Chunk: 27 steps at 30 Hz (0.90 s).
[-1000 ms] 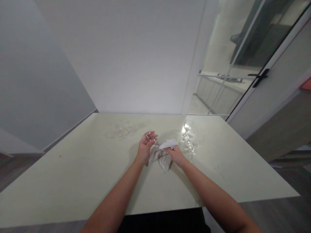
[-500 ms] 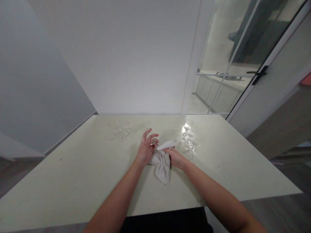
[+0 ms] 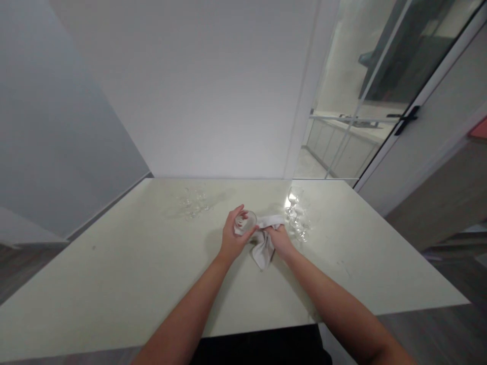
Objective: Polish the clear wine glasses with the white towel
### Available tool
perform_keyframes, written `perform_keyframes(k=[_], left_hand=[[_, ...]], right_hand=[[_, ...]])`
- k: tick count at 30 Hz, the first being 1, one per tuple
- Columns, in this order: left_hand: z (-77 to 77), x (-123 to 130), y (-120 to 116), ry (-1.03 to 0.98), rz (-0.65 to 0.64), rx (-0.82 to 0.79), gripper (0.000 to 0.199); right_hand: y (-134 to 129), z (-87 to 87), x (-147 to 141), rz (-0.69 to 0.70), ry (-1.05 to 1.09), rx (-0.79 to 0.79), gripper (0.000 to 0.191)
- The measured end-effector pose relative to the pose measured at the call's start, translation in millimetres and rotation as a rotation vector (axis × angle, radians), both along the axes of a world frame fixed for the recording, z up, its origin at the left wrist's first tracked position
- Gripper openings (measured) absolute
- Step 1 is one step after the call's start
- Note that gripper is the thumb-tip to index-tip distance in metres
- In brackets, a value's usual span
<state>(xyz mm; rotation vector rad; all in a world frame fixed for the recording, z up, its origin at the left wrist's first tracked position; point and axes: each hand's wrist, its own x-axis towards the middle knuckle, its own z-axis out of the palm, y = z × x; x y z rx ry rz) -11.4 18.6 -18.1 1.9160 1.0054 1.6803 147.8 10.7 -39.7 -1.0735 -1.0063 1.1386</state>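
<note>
My left hand (image 3: pixel 231 239) is wrapped round a clear drinking glass (image 3: pixel 249 221), whose round rim faces up toward me. Bunched in my right hand (image 3: pixel 279 239) is a white cloth (image 3: pixel 263 251), with one corner hanging down over the table. The cloth's upper part lies right beside the glass; whether some of it touches the glass is hard to tell. Both hands are close together over the middle of the table.
Several clear glasses (image 3: pixel 294 215) stand in a row to the right of my hands. More clear glassware (image 3: pixel 195 203) is at the back left. The pale table (image 3: pixel 152 284) meets a white wall (image 3: pixel 220 101); a glass-paned door (image 3: pixel 342 142) is at the right.
My left hand has turned and closed round the glass, which now shows its open rim. My right hand has moved slightly right with the cloth, away from the left palm.
</note>
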Motion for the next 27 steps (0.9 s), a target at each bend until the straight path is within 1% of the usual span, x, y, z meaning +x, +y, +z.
perform_keyframes(k=[2,4,5,7,9,11,13,15,16,18,19,21,24,26,27], left_hand=[[0.2,-5,5,0.081,0.141,0.058,0.064],[0.4,-8,9,0.201,0.203,0.077,0.060],[0.3,-9,10,0.270,0.213,0.077,0.058],[0.1,-8,10,0.396,0.207,0.067,0.055],[0.1,-5,7,0.474,0.177,0.050,0.053],[0.2,-1,4,0.517,0.128,0.043,0.054],[0.4,0,0,0.587,0.081,0.050,0.055],[0.5,0,-2,0.678,0.041,0.066,0.059],[0.5,-1,-3,0.716,0.029,0.073,0.061],[1.0,-2,-3,0.756,0.021,0.085,0.059],[1.5,-3,-4,0.765,0.021,0.096,0.056],[3.0,-4,-4,0.783,0.020,0.136,0.048],[4.5,-4,-4,0.798,0.034,0.207,0.042],[3.7,-5,-3,0.770,0.099,0.207,0.042],[2.8,-5,-2,0.751,0.145,0.193,0.043]], right_hand=[[-1,0.9,4,-0.051,-0.032,-0.003,0.031],[-4,1.1,7,-0.045,-0.063,0.005,0.034],[-5,0.7,8,-0.011,-0.076,0.016,0.035],[-9,-0.9,10,0.083,-0.096,0.045,0.038],[-11,-2.7,10,0.169,-0.114,0.076,0.041],[-12,-2.8,9,0.212,-0.133,0.078,0.043],[-12,-0.4,6,0.221,-0.178,0.051,0.041],[-11,4.2,4,0.207,-0.232,0.066,0.035],[-10,6.8,4,0.204,-0.252,0.101,0.035],[-8,10.7,5,0.206,-0.258,0.171,0.042],[-7,11.6,7,0.206,-0.250,0.179,0.046],[-6,10.4,10,0.185,-0.240,0.142,0.047],[-6,3.6,13,0.076,-0.249,0.012,0.038],[-6,-1.0,13,0.029,-0.192,-0.038,0.033],[-6,-2.6,13,0.033,-0.126,-0.038,0.033]])
